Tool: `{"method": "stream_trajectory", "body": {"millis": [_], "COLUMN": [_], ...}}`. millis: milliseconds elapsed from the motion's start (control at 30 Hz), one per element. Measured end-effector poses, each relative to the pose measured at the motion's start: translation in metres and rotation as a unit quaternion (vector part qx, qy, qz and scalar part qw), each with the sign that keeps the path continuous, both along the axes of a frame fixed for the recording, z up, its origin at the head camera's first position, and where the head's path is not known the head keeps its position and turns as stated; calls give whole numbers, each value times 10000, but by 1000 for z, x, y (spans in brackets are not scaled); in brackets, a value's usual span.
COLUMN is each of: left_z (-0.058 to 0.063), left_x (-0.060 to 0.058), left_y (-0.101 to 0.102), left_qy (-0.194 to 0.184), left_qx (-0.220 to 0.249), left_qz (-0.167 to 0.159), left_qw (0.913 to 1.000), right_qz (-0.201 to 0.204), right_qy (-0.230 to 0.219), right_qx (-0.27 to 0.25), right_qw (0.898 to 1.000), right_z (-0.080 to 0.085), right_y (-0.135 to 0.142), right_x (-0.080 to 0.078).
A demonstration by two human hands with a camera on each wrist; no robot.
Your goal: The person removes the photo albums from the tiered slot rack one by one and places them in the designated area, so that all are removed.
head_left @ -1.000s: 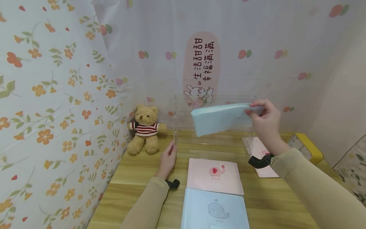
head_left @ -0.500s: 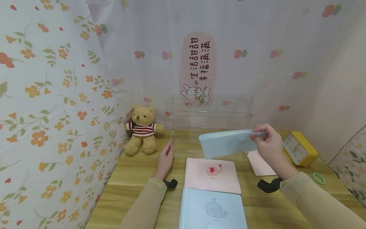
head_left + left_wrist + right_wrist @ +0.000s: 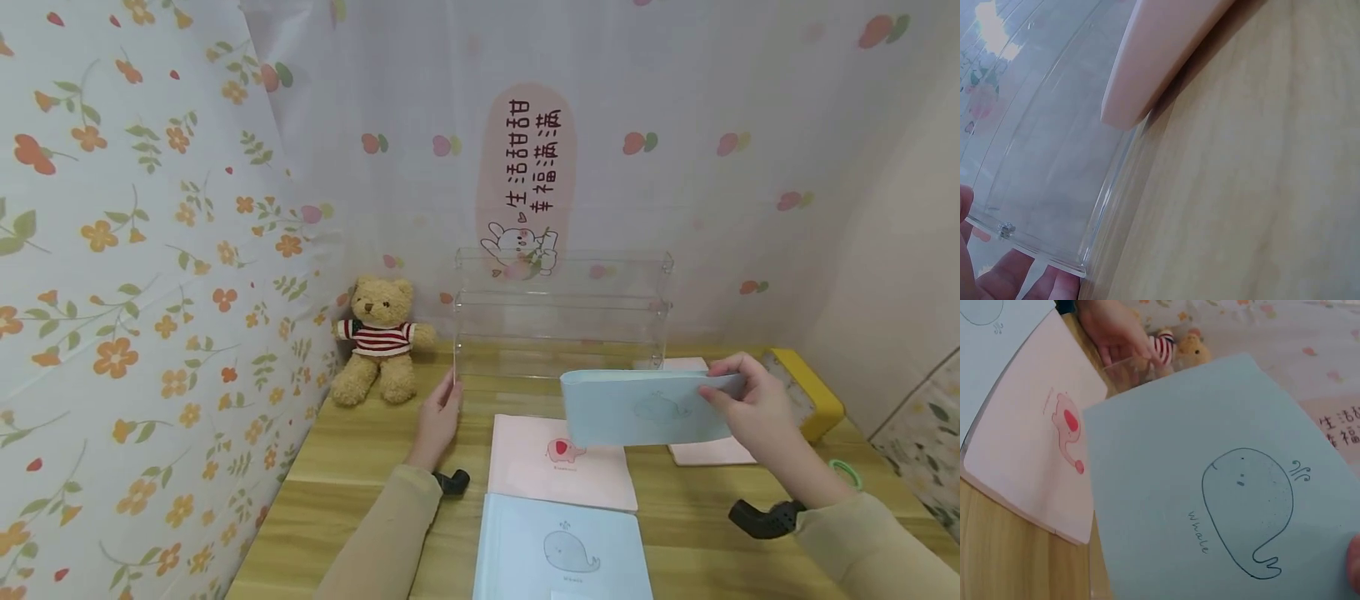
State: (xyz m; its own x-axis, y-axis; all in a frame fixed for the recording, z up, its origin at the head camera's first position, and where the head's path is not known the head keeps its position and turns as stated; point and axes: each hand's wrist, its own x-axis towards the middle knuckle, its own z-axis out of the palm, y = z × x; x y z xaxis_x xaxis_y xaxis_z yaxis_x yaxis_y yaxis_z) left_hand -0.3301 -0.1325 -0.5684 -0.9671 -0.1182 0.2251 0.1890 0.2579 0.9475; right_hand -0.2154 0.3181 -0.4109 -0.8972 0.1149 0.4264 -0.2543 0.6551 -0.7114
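My right hand [image 3: 757, 408] pinches the right end of a light blue notebook [image 3: 630, 417] between thumb and fingers. It is held above the table, in front of the rack's lower right part; its whale drawing shows fully in the right wrist view. A clear acrylic rack [image 3: 555, 337] with stacked tiers stands at the back. At its left end my left hand [image 3: 437, 421] grips the side panel, with fingers curled around the edge in the left wrist view. A pink elephant notebook [image 3: 525, 467] and another blue whale notebook [image 3: 517, 550] lie on the table before me.
Beside the rack on the left sits a teddy bear [image 3: 382, 354] in a striped shirt. To the right are a partly covered pink notebook [image 3: 708, 454], a yellow clock [image 3: 813, 392] and a green ring [image 3: 847, 472]. Patterned curtains enclose the wooden table [image 3: 337, 500].
The blue notebook has come down and to the right in my right hand, from before the rack's middle tiers to just above the table. My left hand has stayed at the rack's side.
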Motion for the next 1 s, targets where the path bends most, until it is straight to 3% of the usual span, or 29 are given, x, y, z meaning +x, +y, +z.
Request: {"method": "stream_trajectory", "body": {"millis": [233,433,767,900,1000], "left_z": [4,6,6,4,4], "left_x": [2,3,3,1,0], "left_y": [0,-2,1,1,0], "left_qy": [88,-33,-132,-136,-141], "left_qx": [-12,-64,-22,-47,-67], "left_qz": [-27,-16,-54,-25,-22], "left_qw": [10000,10000,9999,9999,9999], "right_qz": [23,207,637,565,467], "right_qy": [-757,-1298,-1554,-1824,-2290], "right_qx": [452,304,76,267,430], "right_qw": [9961,9909,9858,9812,9714], "right_z": [-9,-19,-31,-33,-36], "right_y": [37,66,101,111,115], "right_x": [11,12,17,19,17]}}
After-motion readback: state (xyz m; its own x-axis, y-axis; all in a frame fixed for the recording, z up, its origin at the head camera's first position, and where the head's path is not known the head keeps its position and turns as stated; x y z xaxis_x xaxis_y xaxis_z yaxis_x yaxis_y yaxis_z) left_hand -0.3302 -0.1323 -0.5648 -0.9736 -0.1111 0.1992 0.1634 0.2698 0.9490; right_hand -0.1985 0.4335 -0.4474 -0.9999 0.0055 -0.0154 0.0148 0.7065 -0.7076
